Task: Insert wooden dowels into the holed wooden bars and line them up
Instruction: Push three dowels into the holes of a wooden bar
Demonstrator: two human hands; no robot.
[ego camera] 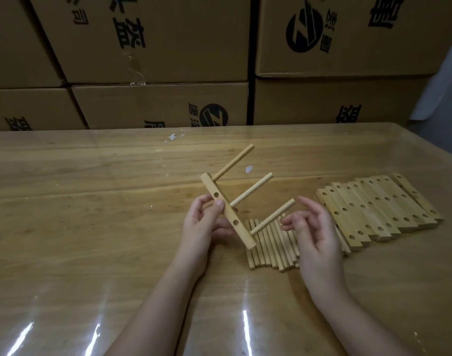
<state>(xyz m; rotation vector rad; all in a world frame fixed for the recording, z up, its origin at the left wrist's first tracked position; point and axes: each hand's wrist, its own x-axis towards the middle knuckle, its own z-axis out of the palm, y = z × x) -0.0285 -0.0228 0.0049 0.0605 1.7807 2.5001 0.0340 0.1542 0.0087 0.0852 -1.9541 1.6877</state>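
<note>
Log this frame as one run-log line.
left hand: grips bar holding three dowels | right hand: open, empty, by lowest dowel | loose dowels, spare bars on table

Pale tan bars [373, 209] and dowels [271, 245] — brown boxes [153, 39], black print.

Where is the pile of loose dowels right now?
In the head view the loose dowels lie on the table right of centre, between the left hand and right hand, beneath the held bar and left of the row of holed bars.
</note>
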